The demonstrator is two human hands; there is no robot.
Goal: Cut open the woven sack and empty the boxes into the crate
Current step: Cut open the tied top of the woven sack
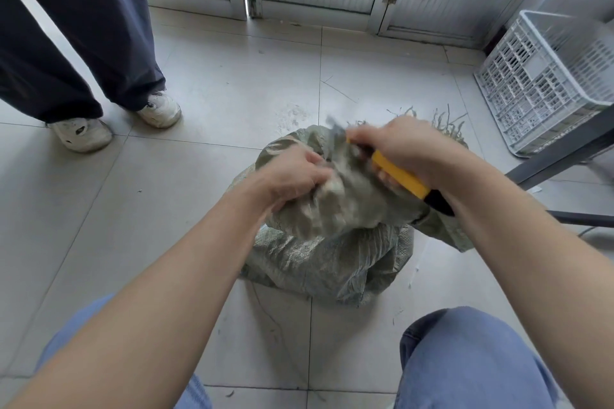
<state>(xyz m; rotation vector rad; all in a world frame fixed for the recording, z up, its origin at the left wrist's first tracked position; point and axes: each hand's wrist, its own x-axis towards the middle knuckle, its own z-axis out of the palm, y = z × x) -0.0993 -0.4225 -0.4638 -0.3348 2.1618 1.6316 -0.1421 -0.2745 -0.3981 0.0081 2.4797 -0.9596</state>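
**Slicing at the gathered neck of the sack (332, 252)**

Resting on the floor tiles between the knees, neck pulled upward. Gripping the bunched cloth with the left hand (292, 176); clutching a yellow knife (398, 178) in the right hand (402, 146), blade end blurred against the gather. Probably soft, floppy and slick, yet weighted by unseen boxes. Best pinched taut beside the cut, fingers off the blade's path. Well apart, rightward, by the wall: a white crate (545, 83).
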